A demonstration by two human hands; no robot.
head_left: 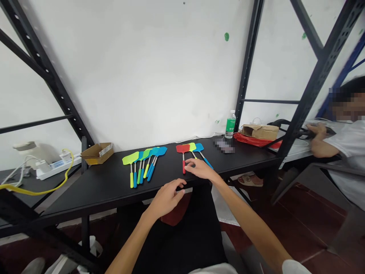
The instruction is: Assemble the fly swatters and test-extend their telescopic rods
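Observation:
My right hand (200,168) is over the black table, its fingers apart and curved beside the handle of a red fly swatter (184,163). Whether a fingertip touches that handle I cannot tell. Next to the red one lie a yellow-green fly swatter (192,147) and a blue fly swatter (199,147), the yellow-green one's handle partly behind my right hand. At the table's front edge, my left hand (170,195) hovers with loosely bent, parted fingers and holds nothing. Farther left, several fly swatters in yellow-green, blue and green (146,153) are fanned out, overlapping, handles toward me.
On the black table (97,186) stand an open cardboard box (97,154) at left and a water bottle (230,125) at the back right. Another carton (261,131) rests on red plastic. Dark metal posts (248,57) frame the table; a seated person (346,140) is at right.

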